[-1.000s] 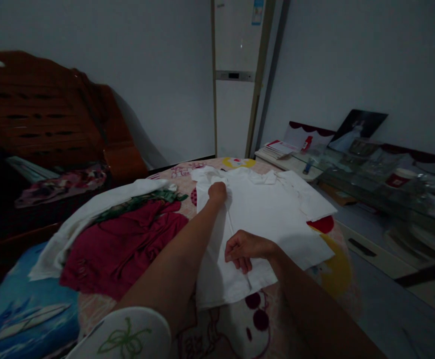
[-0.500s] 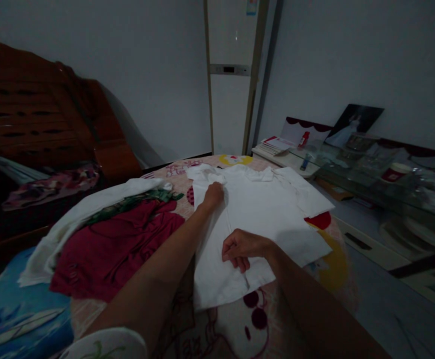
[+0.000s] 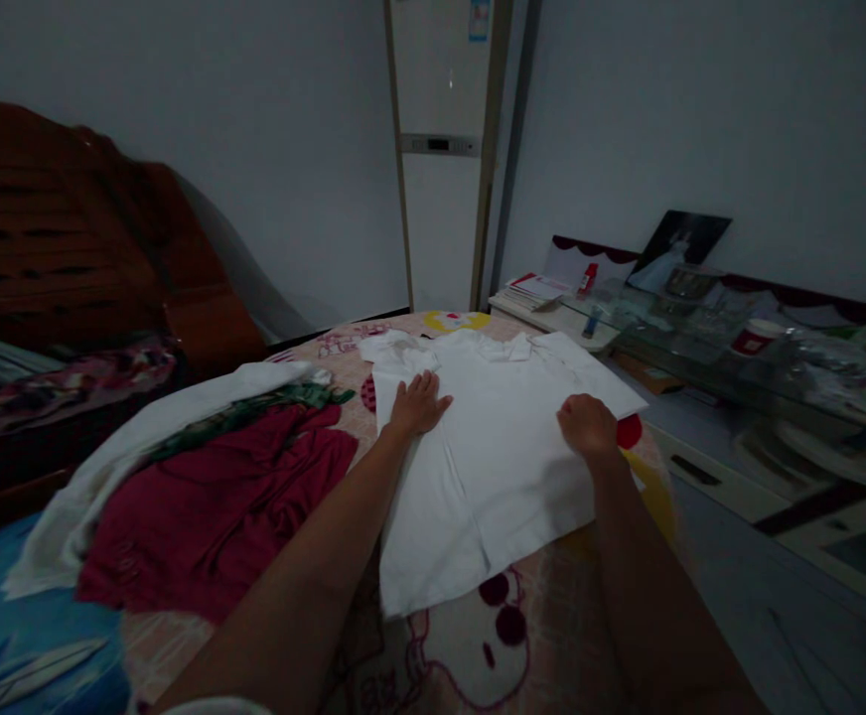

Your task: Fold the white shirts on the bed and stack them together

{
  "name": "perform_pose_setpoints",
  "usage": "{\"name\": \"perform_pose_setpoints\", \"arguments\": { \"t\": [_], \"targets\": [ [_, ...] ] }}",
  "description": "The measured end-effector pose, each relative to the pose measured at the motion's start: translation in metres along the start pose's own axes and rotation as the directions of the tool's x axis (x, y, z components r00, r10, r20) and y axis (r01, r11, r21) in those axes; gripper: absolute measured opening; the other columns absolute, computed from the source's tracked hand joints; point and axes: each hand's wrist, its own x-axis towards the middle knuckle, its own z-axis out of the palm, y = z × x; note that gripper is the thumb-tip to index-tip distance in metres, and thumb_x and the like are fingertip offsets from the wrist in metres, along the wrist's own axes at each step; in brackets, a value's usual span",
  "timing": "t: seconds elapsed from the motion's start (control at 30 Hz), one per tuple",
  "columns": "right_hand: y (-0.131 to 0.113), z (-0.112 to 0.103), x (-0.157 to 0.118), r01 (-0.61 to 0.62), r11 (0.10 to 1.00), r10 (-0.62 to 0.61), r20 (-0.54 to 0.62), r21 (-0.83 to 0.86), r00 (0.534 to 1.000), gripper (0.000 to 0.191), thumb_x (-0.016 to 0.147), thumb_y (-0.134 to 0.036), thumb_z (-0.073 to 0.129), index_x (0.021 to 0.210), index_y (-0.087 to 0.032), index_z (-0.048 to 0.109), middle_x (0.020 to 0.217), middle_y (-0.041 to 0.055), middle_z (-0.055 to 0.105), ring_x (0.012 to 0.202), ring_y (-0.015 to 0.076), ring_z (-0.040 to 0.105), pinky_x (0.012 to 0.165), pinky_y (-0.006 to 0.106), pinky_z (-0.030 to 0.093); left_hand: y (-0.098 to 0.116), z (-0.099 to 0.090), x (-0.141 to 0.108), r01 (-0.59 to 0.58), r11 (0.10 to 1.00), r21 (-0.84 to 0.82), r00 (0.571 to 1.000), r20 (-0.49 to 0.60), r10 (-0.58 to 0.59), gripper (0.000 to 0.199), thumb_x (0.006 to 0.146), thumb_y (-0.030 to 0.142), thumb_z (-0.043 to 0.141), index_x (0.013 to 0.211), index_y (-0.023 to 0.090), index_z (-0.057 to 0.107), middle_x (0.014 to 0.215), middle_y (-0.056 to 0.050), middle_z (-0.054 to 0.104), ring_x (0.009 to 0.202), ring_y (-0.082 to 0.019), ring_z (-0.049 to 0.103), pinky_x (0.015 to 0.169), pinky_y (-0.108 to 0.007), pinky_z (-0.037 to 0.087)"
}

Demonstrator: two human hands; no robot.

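Observation:
A white short-sleeved shirt (image 3: 500,427) lies spread on a round table, its collar end away from me and its hem toward me. My left hand (image 3: 416,405) rests flat on its left part, fingers spread, beside a lengthwise crease. Over the shirt's right side, just below the sleeve, my right hand (image 3: 588,425) is closed with its fingers curled. Whether cloth is pinched in those fingers is hidden. Left of the shirt are a dark red garment (image 3: 216,506), a green piece of cloth (image 3: 254,412) and a white garment (image 3: 172,402), heaped together.
A patterned cloth (image 3: 470,655) covers the table. Blue fabric (image 3: 53,636) shows at lower left. A wooden bench (image 3: 53,228) stands left, a tall white cabinet-like unit (image 3: 440,218) behind. On the right, a glass-topped stand (image 3: 671,348) carries a paper cup (image 3: 757,338) and a photo (image 3: 678,248).
My left hand has opened and flattened on the shirt. My right hand has moved from the lower middle out to the shirt's right side and closed. The view has turned slightly right.

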Motion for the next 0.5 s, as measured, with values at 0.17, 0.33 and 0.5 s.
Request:
{"name": "perform_pose_setpoints", "arguments": {
  "t": [0.17,0.33,0.5],
  "targets": [
    [0.04,0.007,0.006,-0.142,0.981,0.148,0.033,-0.13,0.988,0.026,0.084,-0.021,0.054,0.103,-0.009,0.067,0.109,0.0205,0.069,0.107,0.03,0.066,0.084,0.035,0.049,-0.001,0.001,0.001,0.007,1.0,0.003,1.0,0.016,-0.007,0.067,0.099,0.052,0.025,0.152,0.012,0.03,0.16,-0.016,0.025,0.148,-0.031,0.024,0.117,-0.054,0.021],
    [0.045,0.009,0.006,-0.151,0.981,0.158,0.052,-0.121,0.986,0.03,0.078,-0.023,0.061,0.103,-0.01,0.067,0.11,0.0184,0.07,0.108,0.0311,0.065,0.084,0.036,0.05,-0.002,0.003,0.002,0.003,1.0,0.001,1.0,0.005,-0.003,0.065,0.099,0.052,0.026,0.151,0.014,0.031,0.16,-0.017,0.026,0.147,-0.031,0.025,0.117,-0.055,0.022],
    [0.052,0.01,0.011,-0.168,0.981,0.176,0.082,-0.096,0.981,0.03,0.074,-0.026,0.065,0.099,-0.012,0.069,0.109,0.0175,0.07,0.104,0.0301,0.066,0.082,0.036,0.051,-0.002,0.002,0.002,-0.001,1.0,-0.024,1.0,-0.004,0.001,0.064,0.098,0.051,0.029,0.151,0.014,0.033,0.159,-0.017,0.027,0.147,-0.032,0.026,0.116,-0.055,0.022]
  ]
}}
